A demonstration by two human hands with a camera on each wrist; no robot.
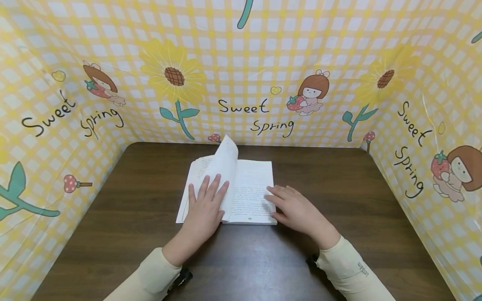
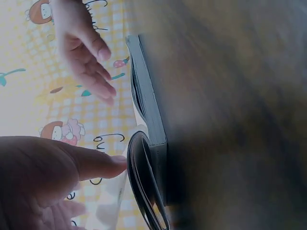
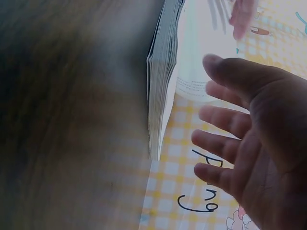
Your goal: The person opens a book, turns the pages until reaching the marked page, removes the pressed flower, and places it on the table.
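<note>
An open book (image 1: 253, 179) lies on the dark wooden table, with printed text on its right page. One leaf (image 1: 227, 152) stands partly raised and curved near the spine, leaning over the left side. My left hand (image 1: 203, 209) rests on the left pages with its fingers spread; in the left wrist view its thumb (image 2: 112, 165) touches the curled pages by the spine. My right hand (image 1: 297, 209) is at the book's right edge, fingers loosely extended. In the right wrist view, that hand (image 3: 259, 124) holds nothing and appears slightly above the page block (image 3: 163, 81).
The wooden table (image 1: 339, 179) surrounds the book on all sides. A yellow checked cloth (image 1: 241, 54) with flowers and cartoon figures hangs along the back and both sides. Dark wrist straps (image 1: 180, 279) show beneath the pale sleeves (image 1: 350, 267).
</note>
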